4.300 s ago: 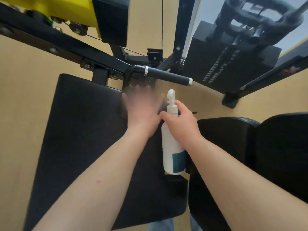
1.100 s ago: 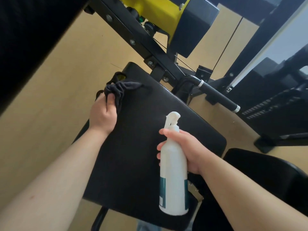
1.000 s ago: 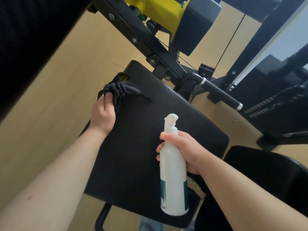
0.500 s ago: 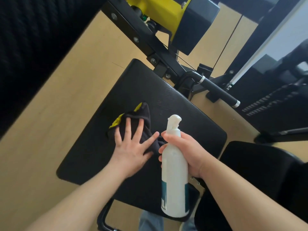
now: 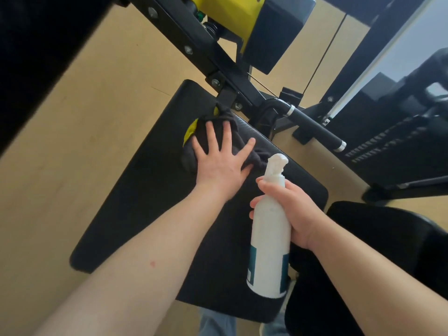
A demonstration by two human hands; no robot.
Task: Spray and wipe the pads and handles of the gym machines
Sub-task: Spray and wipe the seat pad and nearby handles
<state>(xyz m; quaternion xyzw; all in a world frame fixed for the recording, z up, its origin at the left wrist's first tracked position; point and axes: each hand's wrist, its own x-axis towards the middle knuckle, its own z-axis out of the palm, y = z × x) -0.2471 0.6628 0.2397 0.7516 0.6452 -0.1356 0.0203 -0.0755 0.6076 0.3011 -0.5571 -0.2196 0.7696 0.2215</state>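
A black seat pad [image 5: 145, 190] fills the middle of the view. My left hand [image 5: 220, 158] lies flat with spread fingers on a dark grey cloth with a yellow side [image 5: 194, 144], pressing it onto the far part of the pad near the frame bracket. My right hand [image 5: 295, 209] grips a white spray bottle with a teal label [image 5: 269, 241] around its neck and body, nozzle pointing away, above the pad's right side. A black handle with silver rings [image 5: 315, 127] sticks out to the right behind the pad.
A black steel frame bar [image 5: 194, 49] runs diagonally above the pad, with a yellow and black housing [image 5: 254, 23]. Another black pad [image 5: 388, 251] sits at the right. A weight stack [image 5: 388, 146] stands far right. The floor is tan wood [image 5: 72, 141].
My left hand has slid the cloth from the pad's left edge to its middle and then toward the far edge by the bracket, going from gripping it to pressing it flat. The bottle stays held.
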